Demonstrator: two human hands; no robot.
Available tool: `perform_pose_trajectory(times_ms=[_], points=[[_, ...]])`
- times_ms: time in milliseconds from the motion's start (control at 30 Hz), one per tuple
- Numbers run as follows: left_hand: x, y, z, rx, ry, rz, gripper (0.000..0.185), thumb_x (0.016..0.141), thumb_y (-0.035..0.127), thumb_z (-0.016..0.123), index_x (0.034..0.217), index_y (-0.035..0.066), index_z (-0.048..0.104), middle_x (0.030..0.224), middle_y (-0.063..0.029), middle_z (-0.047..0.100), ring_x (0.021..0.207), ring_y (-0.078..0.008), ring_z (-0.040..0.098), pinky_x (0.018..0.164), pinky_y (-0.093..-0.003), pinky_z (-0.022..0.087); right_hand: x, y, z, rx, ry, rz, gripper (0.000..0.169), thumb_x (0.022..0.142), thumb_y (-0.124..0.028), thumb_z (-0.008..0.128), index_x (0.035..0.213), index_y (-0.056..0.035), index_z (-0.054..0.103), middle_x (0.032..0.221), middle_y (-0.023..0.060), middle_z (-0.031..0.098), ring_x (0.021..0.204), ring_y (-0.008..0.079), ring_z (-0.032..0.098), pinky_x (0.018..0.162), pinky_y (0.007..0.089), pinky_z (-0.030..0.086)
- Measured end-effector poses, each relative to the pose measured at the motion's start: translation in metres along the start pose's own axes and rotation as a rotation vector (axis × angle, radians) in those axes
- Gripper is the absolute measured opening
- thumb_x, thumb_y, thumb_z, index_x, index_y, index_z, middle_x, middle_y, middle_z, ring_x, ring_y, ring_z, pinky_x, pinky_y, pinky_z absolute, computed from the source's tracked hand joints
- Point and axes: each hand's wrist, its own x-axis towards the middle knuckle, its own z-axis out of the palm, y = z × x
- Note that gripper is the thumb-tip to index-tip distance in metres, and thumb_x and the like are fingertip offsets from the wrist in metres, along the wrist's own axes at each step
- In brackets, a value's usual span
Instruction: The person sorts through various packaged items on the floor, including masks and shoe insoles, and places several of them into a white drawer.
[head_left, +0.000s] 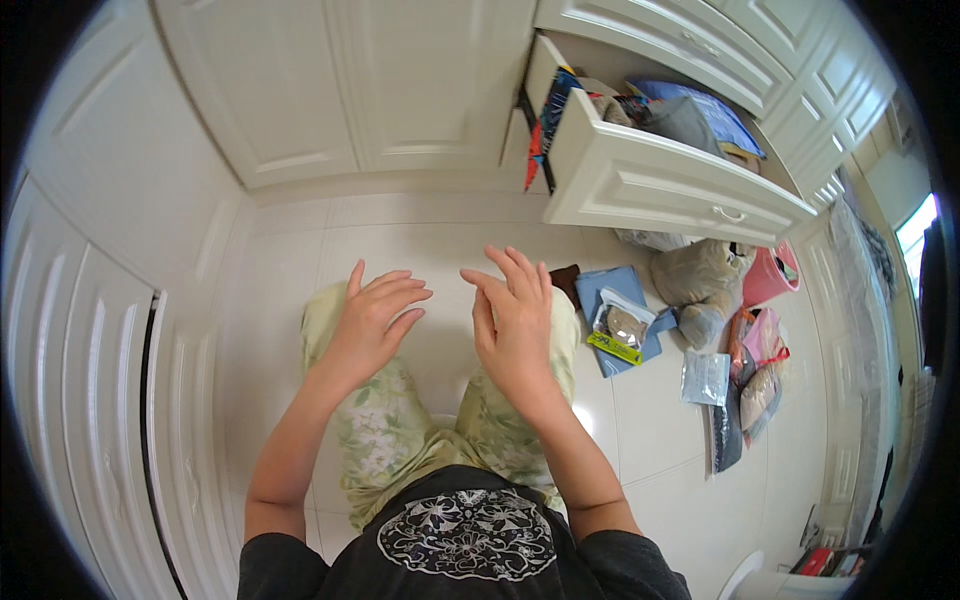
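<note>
Both of my hands are raised above my knees, apart from each other and holding nothing. My left hand (373, 322) has its fingers spread over the left leg of my green floral trousers (379, 420). Over the other knee, my right hand (514, 322) is half curled, with its fingers apart. Just right of it on the floor lie a dark brown item (565, 285) and a folded blue fabric item (604, 281). On the blue item rests a clear packet with a yellow-green strip (619, 330).
An open white drawer (675, 176) stuffed with bags and cloth juts out at upper right. Under and beside it are a tied bag (697, 274), a pink bin (769, 276) and several plastic-wrapped items (761, 397). White cabinet doors (420, 82) stand ahead and at left.
</note>
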Motion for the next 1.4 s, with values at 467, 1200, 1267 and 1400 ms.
perform_pose_trajectory(times_ms=[467, 1200, 1267, 1400], points=[[0.11, 0.078, 0.142, -0.186, -0.121, 0.02, 0.015, 0.088, 0.014, 0.062, 0.102, 0.01, 0.068, 0.106, -0.0062, 0.068, 0.105, -0.025, 0.06, 0.11, -0.0546, 0.024, -0.064, 0.196, -0.107, 0.275, 0.191, 0.746, 0.024, 0.09, -0.003, 0.051, 0.109, -0.003, 0.066, 0.105, 0.0143, 0.068, 0.099, 0.0256, 0.064, 0.089, 0.0329, 0.046], [0.086, 0.037, 0.375, -0.177, -0.243, -0.227, 0.014, 0.084, 0.011, 0.061, 0.094, 0.006, 0.07, 0.09, -0.0139, 0.07, 0.082, -0.0309, 0.067, 0.074, -0.0398, 0.052, -0.062, 0.315, -0.245, -0.134, -0.584, 0.562, 0.024, 0.084, -0.009, 0.058, 0.106, -0.0009, 0.067, 0.102, 0.0176, 0.068, 0.093, 0.0323, 0.066, 0.082, 0.038, 0.051], [0.079, 0.036, 0.395, -0.223, -0.312, -0.277, 0.015, 0.084, 0.01, 0.061, 0.095, 0.005, 0.07, 0.089, -0.0133, 0.07, 0.081, -0.0286, 0.068, 0.072, -0.038, 0.053, -0.078, 0.357, -0.218, -0.264, -0.859, 0.624, 0.022, 0.086, -0.011, 0.055, 0.103, -0.0012, 0.067, 0.109, 0.0156, 0.067, 0.1, 0.0301, 0.064, 0.085, 0.0386, 0.051], [0.078, 0.04, 0.427, -0.304, -0.392, -0.359, 0.015, 0.086, 0.01, 0.061, 0.097, 0.006, 0.07, 0.089, -0.0128, 0.071, 0.081, -0.0256, 0.069, 0.073, -0.0352, 0.053, -0.135, 0.444, -0.147, -0.717, -1.175, 0.619, 0.03, 0.085, -0.018, 0.056, 0.113, -0.0086, 0.063, 0.116, 0.0177, 0.063, 0.104, 0.0333, 0.061, 0.088, 0.0443, 0.049]])
